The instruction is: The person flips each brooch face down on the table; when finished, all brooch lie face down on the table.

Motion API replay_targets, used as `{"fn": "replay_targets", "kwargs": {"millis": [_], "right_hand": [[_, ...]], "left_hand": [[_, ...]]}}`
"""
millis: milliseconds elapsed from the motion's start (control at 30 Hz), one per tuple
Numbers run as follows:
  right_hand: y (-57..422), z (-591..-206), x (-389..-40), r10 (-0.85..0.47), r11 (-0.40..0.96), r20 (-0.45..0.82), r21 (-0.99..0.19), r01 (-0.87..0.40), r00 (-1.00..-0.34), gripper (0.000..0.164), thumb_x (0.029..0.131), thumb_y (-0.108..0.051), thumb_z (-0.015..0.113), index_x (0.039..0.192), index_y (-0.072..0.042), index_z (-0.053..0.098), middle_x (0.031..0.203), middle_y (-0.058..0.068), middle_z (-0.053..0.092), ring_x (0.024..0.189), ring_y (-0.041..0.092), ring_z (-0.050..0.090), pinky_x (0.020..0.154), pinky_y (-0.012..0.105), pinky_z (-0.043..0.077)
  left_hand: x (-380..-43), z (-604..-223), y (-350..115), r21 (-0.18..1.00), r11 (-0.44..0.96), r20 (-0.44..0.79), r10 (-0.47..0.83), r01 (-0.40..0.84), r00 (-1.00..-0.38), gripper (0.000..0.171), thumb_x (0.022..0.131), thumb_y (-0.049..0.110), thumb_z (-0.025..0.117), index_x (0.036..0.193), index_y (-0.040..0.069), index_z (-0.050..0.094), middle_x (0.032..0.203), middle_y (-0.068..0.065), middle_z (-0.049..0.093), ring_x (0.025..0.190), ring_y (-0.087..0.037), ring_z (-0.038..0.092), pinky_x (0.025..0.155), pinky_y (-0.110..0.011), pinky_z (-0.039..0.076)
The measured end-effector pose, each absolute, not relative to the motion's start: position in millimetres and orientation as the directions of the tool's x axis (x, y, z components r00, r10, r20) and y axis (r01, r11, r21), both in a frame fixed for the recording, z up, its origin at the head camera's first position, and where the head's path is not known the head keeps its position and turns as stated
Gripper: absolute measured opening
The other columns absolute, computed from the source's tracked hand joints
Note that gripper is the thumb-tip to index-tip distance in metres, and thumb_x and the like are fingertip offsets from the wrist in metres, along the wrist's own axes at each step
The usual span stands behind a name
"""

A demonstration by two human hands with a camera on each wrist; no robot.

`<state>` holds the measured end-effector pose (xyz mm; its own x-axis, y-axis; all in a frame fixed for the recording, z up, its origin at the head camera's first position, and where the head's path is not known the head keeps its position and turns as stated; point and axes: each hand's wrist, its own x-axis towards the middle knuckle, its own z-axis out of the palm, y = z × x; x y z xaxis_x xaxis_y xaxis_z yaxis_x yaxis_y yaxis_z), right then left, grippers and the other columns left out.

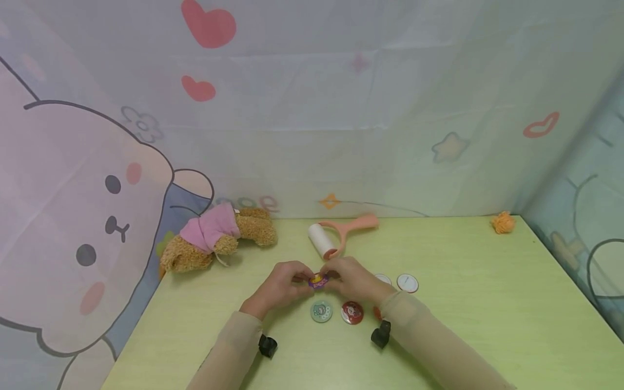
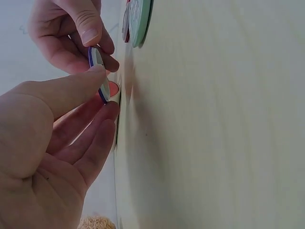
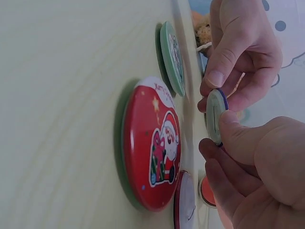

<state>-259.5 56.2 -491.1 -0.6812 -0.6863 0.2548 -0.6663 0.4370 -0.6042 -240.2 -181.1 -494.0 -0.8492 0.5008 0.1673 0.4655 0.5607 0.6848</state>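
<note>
A purple-edged button badge point(image 1: 318, 280) is pinched at its two sides by both hands, held up over the table. My left hand point(image 1: 286, 283) has thumb and fingertips on its left edge. My right hand point(image 1: 352, 279) grips its right edge. In the right wrist view the badge's pale back point(image 3: 215, 117) shows a pin. Just below the hands lie a green badge point(image 1: 321, 311) and a red badge point(image 1: 352, 312). The right wrist view shows a red badge with a Santa point(image 3: 155, 143) close by. Another red badge point(image 1: 377, 312) is mostly hidden by my right wrist.
Two badges lie white back up, one point(image 1: 407, 283) in plain sight and one point(image 1: 382, 278) partly behind my right forearm. A pink-handled lint roller point(image 1: 322, 242) lies beyond the hands. A teddy bear point(image 1: 212, 235) lies back left; an orange fuzzy ball point(image 1: 503, 222) sits back right.
</note>
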Motion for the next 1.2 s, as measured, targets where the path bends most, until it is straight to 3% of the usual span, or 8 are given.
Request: {"fn": "replay_targets", "kwargs": {"millis": [367,600,1200], "right_hand": [[59.7,-494.6,-260.8,-0.685,0.447,0.287,-0.561,-0.697,-0.67,0.011,0.092,-0.008,0.08,0.103,-0.011,0.078,0.101,-0.004,0.076,0.094,0.015,0.069,0.089,0.034,0.057],[60.4,-494.5,-261.0,-0.665,0.488,0.258,-0.561,-0.669,-0.701,0.012,0.094,-0.006,0.077,0.103,-0.014,0.079,0.101,-0.006,0.074,0.095,0.011,0.067,0.09,0.033,0.057],[61.4,-495.0,-258.4,-0.641,0.46,0.31,-0.577,-0.675,-0.702,0.011,0.097,-0.005,0.074,0.105,-0.011,0.077,0.098,0.0,0.077,0.092,0.011,0.068,0.087,0.034,0.058]], "left_hand": [[-241.7,-492.6,-180.8,0.672,0.547,0.197,0.518,0.499,-0.832,0.014,0.087,0.003,0.084,0.101,0.004,0.079,0.104,-0.007,0.078,0.098,-0.024,0.075,0.091,-0.04,0.061],[-242.7,-490.7,-181.3,0.666,0.534,0.233,0.514,0.521,-0.825,0.013,0.089,-0.002,0.081,0.1,0.004,0.079,0.103,-0.007,0.078,0.096,-0.023,0.075,0.089,-0.038,0.062],[-240.6,-490.0,-180.6,0.625,0.566,0.303,0.459,0.538,-0.835,0.01,0.094,0.003,0.077,0.102,0.008,0.079,0.103,-0.005,0.078,0.091,-0.017,0.074,0.082,-0.028,0.061]]}}
